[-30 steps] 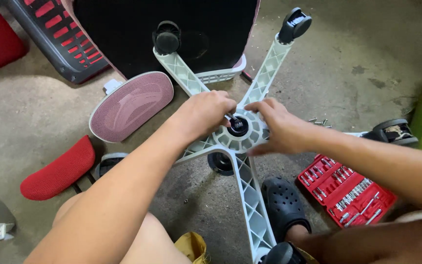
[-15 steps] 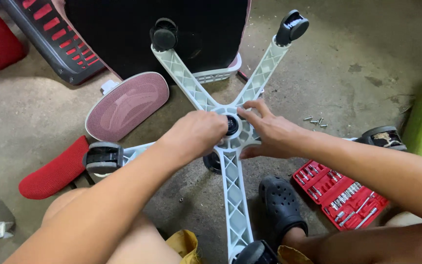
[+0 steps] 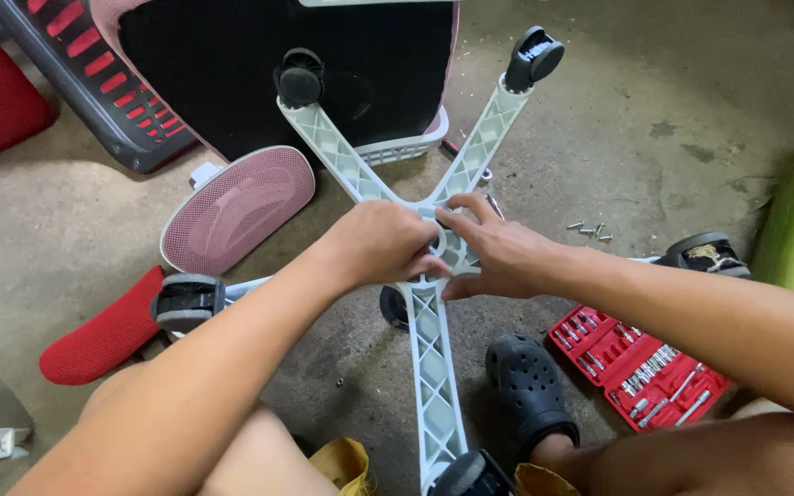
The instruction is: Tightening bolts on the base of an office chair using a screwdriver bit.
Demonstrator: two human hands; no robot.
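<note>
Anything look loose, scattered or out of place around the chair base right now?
A few small screws lie loose on the bare concrete floor, apart from the open red tool case. The chair base is upside down, casters up, with the left hand and right hand at its hub.

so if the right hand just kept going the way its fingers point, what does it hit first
Probably the left hand: the right hand points leftward across the grey chair base hub, where their fingertips nearly meet. Past that lies the pink mesh pad, though depth is unclear.
</note>
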